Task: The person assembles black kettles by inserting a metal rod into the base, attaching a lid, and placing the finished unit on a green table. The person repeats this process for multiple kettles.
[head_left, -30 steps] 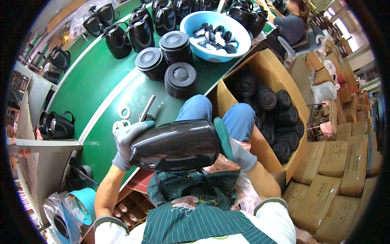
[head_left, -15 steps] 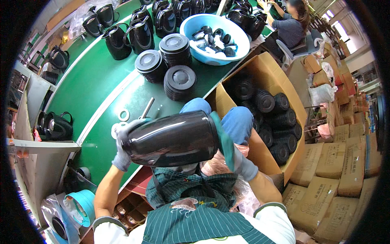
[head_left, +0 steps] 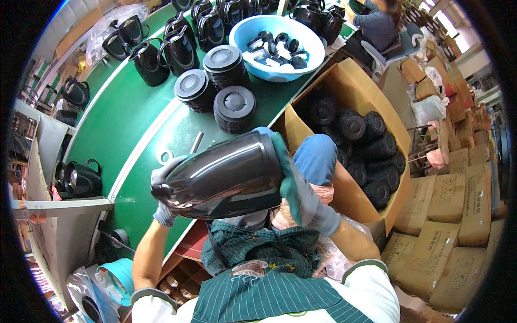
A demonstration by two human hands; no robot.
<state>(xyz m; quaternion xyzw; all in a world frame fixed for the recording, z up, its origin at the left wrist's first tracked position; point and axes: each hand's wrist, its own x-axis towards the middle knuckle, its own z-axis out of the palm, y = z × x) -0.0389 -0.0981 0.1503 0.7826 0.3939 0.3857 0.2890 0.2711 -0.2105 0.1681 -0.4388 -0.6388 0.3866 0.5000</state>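
A glossy black jug body lies sideways above my lap, its narrow end to the left and its wide end to the right. My left hand, in a grey knit glove, is closed round the narrow end, with most fingers hidden behind the jug. Against the wide end presses my right hand, gloved in grey with green-coated fingers. On the green worktop beyond the jug are a pale ring and a thin metal rod.
Stacked black lids stand beyond the jug, beside a light-blue basin of small black and white parts. Black jugs crowd the far worktop. An open carton of black lids stands right; sealed cartons lie beyond. A person sits far right.
The jug has tilted: its wide end is higher and its narrow end lower, showing more of that end. My right hand has shifted with the wide end. The whole view has shifted slightly.
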